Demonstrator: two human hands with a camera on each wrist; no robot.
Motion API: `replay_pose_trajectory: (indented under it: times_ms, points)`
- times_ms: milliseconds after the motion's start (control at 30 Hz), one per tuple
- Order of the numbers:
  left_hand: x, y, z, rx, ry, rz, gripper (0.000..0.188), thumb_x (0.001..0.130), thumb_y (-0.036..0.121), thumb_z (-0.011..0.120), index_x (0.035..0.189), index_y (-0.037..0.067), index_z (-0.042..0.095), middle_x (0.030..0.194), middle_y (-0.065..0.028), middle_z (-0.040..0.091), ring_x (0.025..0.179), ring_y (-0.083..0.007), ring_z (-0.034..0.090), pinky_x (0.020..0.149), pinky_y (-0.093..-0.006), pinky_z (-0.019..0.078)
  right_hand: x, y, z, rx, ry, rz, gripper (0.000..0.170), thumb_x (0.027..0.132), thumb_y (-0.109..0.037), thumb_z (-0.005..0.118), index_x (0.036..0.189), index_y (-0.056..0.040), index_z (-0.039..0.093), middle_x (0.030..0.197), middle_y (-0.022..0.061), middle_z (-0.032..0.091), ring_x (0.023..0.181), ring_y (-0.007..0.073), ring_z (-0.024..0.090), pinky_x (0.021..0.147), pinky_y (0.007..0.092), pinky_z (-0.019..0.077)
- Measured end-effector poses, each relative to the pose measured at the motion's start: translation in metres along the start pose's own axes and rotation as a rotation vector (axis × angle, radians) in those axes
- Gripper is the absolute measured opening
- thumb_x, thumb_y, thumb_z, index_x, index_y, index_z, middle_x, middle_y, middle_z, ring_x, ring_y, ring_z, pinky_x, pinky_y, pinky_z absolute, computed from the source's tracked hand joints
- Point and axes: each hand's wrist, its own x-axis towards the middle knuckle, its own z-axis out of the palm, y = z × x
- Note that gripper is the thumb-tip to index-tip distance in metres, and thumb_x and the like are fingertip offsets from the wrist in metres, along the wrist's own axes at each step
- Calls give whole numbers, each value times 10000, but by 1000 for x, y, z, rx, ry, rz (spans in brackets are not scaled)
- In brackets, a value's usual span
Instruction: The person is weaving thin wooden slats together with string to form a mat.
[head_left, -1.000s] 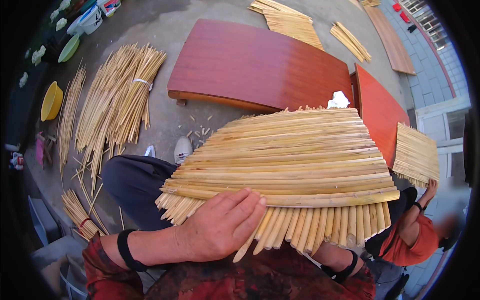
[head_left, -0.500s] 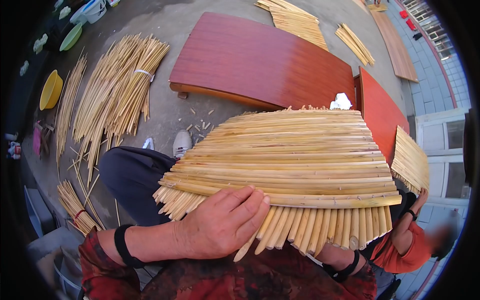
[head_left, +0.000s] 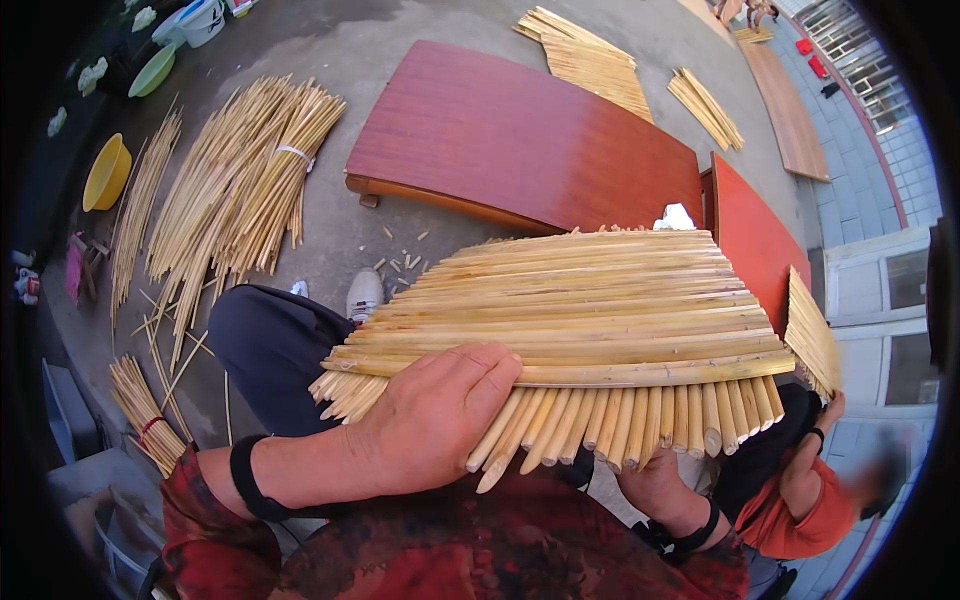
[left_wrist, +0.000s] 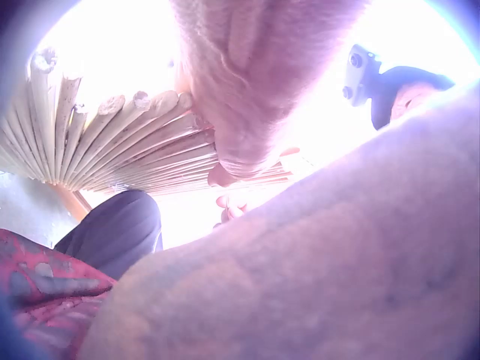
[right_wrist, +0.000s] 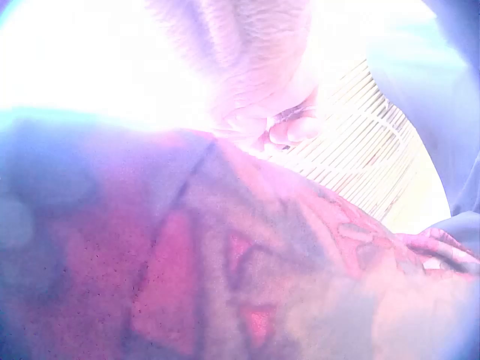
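A mat of pale stalks (head_left: 560,310) lies over the person's lap in the head view, its upper layer running crosswise. Below it, a second layer of stalks (head_left: 620,425) points toward the body, cut ends fanned out. The left hand (head_left: 440,415) grips the near edge left of centre, fingers over the top. Under the near edge, right of centre, is the right hand (head_left: 655,485), mostly hidden by the stalk ends. In the right wrist view its fingers (right_wrist: 289,131) are curled together, with a pale cord (right_wrist: 397,146) looping from them across the stalks. Glare washes out both wrist views.
A red-brown table (head_left: 520,140) stands beyond the mat, with an orange-red board (head_left: 755,240) beside it. Loose stalks (head_left: 235,180) lie on the ground at left, near a yellow basin (head_left: 107,172). At right, another person (head_left: 800,490) holds a smaller mat (head_left: 812,335).
The mat's near edge and the left hand have risen slightly. The right hand has come partly into view below the stalk ends. The other person's mat has turned more edge-on.
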Motion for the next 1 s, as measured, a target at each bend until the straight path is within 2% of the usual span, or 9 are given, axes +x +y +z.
replay_pose_trajectory:
  times_ms: [67,167,233,467,567,667,833,900,1000]
  points:
    - [0,1,0,-23,-36,-47,563,648,60,618,1182,-53,478,1128,-211,532,964,-343,567,794,-375,471,3,-1,-2,-30,-2,-22,331,866,-65,525,1197,-55,521,1158,137,553,1106,291,508,947,376,390]
    - [-2,0,3,28,-78,-44,604,637,48,625,1207,-52,452,1166,-212,505,1005,-347,547,837,-378,458,8,-3,-8,-371,-5,-216,373,870,-85,533,1240,-66,490,1207,143,524,1120,303,498,952,389,384]
    - [-3,-1,2,27,-103,-42,615,642,37,615,1222,-59,434,1178,-216,496,1023,-346,540,857,-380,451,10,0,-9,-618,19,-378,329,842,-21,570,1163,-39,501,1159,133,527,1055,263,535,877,359,437]
    - [1,-2,2,29,-97,-29,624,643,22,602,1234,-68,422,1191,-224,490,1053,-342,531,881,-377,443,26,1,3,-544,64,-467,387,820,-22,593,1190,-31,479,1196,142,497,1077,295,518,918,381,404]
    - [4,-2,-2,19,-44,8,471,705,69,570,1130,-96,455,1077,-220,520,989,-345,543,846,-394,445,35,-9,4,-594,149,-603,382,807,-34,613,1173,-31,500,1173,154,513,1077,304,518,914,389,404]
    - [7,-3,-6,5,-66,2,514,675,60,607,1140,-90,450,1091,-219,520,1000,-343,543,857,-388,446,45,-21,2,-728,182,-669,280,794,-26,622,1071,-28,581,1049,147,592,996,330,566,864,401,435]
    - [7,-3,-7,6,-104,-63,585,673,2,572,1238,-57,432,1158,-228,520,1061,-357,530,906,-389,436,48,-14,-3,-555,145,-529,252,801,-17,616,1052,-42,614,1036,120,618,988,290,586,864,374,442]
    - [8,-1,-8,13,-114,-66,577,682,6,572,1239,-55,433,1160,-230,520,1065,-357,529,906,-389,436,46,-16,-5,-331,56,-374,269,787,-44,624,1054,-68,614,1074,127,590,978,369,554,847,422,439]
    - [9,-1,-7,22,-118,-64,566,697,19,575,1242,-50,435,1166,-229,520,1069,-358,528,906,-390,437,43,-12,-7,-433,93,-443,229,813,-41,614,1041,-62,617,1023,114,609,934,342,577,801,393,461]
